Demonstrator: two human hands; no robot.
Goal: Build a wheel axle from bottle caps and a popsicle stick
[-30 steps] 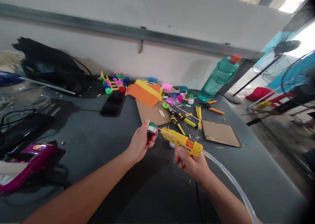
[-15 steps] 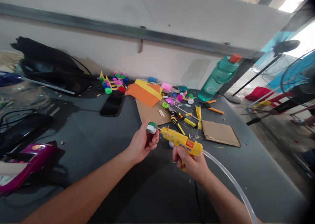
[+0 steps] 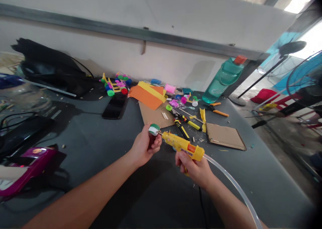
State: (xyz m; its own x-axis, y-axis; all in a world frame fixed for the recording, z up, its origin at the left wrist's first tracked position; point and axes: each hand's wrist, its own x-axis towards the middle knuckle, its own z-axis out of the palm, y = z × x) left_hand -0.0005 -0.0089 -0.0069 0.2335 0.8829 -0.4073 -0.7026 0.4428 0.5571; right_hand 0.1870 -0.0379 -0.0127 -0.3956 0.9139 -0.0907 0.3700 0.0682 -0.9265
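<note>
My left hand (image 3: 144, 147) pinches a green-and-white plastic bottle cap (image 3: 154, 129) between fingers and thumb, with its white side facing the gun. My right hand (image 3: 193, 170) is wrapped around the grip of a yellow hot glue gun (image 3: 179, 143). The gun's metal nozzle sits at the cap's edge, apparently touching it. A long transparent tube or glue stick (image 3: 233, 185) runs from the gun's rear toward the lower right. A small pale object is partly hidden behind the gun.
On the dark grey table (image 3: 83, 162) lie a phone (image 3: 115, 105), orange paper on cardboard (image 3: 147, 98), a cardboard square (image 3: 225, 136), orange-handled pliers (image 3: 216, 110), and a bottle-cap model (image 3: 114, 85). A teal bottle (image 3: 222, 81) stands behind them. A fan (image 3: 302, 74) stands at right.
Both hands have shifted slightly left. The glue gun has moved left with its nozzle closer to the cap, and the cap has tilted, showing more of its green side.
</note>
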